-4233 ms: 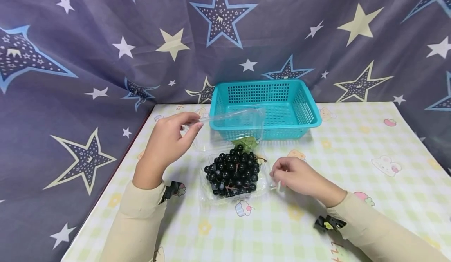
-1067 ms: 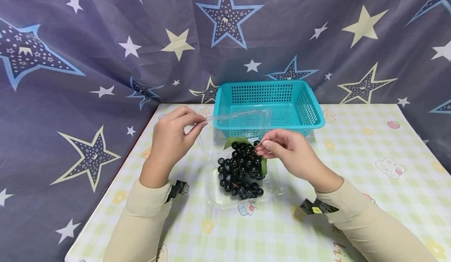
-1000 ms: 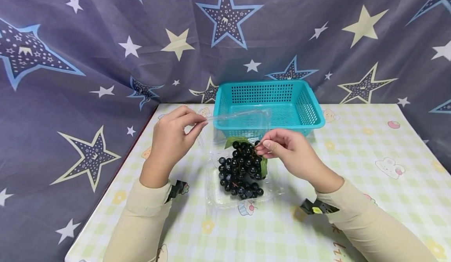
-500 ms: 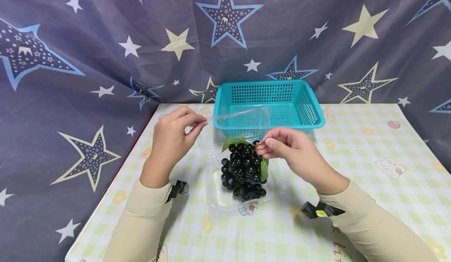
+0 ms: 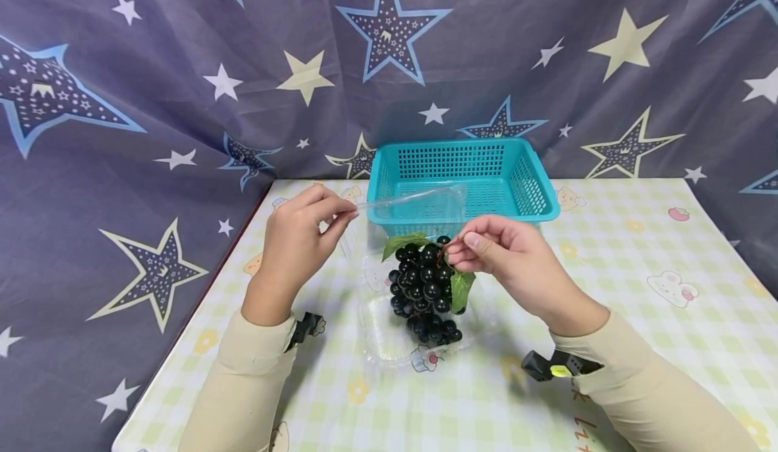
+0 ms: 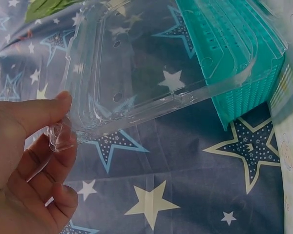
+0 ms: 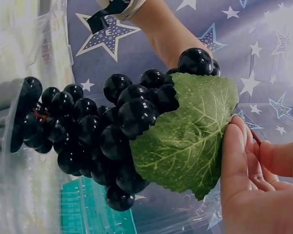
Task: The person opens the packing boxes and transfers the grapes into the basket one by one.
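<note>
My right hand [image 5: 516,263] pinches the stem of a bunch of black grapes [image 5: 422,280] with green leaves [image 5: 462,290]. In the right wrist view the bunch hangs from the stem, a broad leaf [image 7: 190,131] close to my fingertips, and the lowest grapes are down at the clear plastic. My left hand [image 5: 300,242] holds a corner of the raised lid [image 6: 151,105] of a clear plastic clamshell box between thumb and fingers. Below the grapes lies the bottom half of the box [image 5: 379,344] on the table.
Right behind the raised lid stands a turquoise plastic basket [image 5: 462,219] with perforated walls and nothing in it. A checked cloth [image 5: 608,290] covers the table. A dark curtain with stars [image 5: 243,53] hangs along the back and left.
My right hand has come from beside the box to the stem and drawn the bunch upward, so it now hangs longer. My left hand keeps its hold on the lid.
</note>
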`<state>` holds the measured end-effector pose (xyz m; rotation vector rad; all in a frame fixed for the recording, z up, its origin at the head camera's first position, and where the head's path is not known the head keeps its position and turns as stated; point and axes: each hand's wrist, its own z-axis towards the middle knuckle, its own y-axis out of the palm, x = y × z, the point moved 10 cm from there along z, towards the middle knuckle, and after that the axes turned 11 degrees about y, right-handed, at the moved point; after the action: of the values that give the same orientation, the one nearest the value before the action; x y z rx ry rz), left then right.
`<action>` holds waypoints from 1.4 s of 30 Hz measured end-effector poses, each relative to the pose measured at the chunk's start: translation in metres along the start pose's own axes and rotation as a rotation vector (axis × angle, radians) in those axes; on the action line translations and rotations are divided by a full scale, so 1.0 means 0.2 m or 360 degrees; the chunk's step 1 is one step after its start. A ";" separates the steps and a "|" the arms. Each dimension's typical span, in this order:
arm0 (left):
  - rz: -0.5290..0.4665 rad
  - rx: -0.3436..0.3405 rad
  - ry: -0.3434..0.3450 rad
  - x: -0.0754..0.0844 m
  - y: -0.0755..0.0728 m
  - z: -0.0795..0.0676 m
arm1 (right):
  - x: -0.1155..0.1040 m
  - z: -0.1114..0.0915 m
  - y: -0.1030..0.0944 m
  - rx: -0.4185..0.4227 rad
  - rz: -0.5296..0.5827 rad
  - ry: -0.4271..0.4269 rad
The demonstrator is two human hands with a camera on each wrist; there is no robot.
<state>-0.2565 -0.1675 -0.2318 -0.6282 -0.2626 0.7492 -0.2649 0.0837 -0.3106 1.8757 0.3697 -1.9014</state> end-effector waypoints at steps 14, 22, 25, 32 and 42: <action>-0.0001 0.0003 0.0012 0.01 0.00 0.00 | -0.09 -0.05 -0.01 -0.0102 0.0262 -0.0088; -0.0004 0.0005 0.0011 0.00 0.00 0.00 | -0.13 -0.06 -0.02 -0.0130 0.0313 -0.0165; -0.0002 0.0008 0.0011 0.00 0.00 0.00 | -0.14 -0.07 -0.03 -0.0133 0.0329 -0.0194; -0.0004 0.0009 0.0011 0.01 0.00 0.00 | -0.18 -0.09 -0.04 -0.0162 0.0404 -0.0251; -0.0006 0.0008 0.0012 0.00 0.01 0.00 | -0.25 -0.12 -0.07 -0.0211 0.0561 -0.0333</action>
<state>-0.2572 -0.1662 -0.2324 -0.6251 -0.2551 0.7435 -0.2516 0.1136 -0.2638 1.5227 0.0874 -1.7623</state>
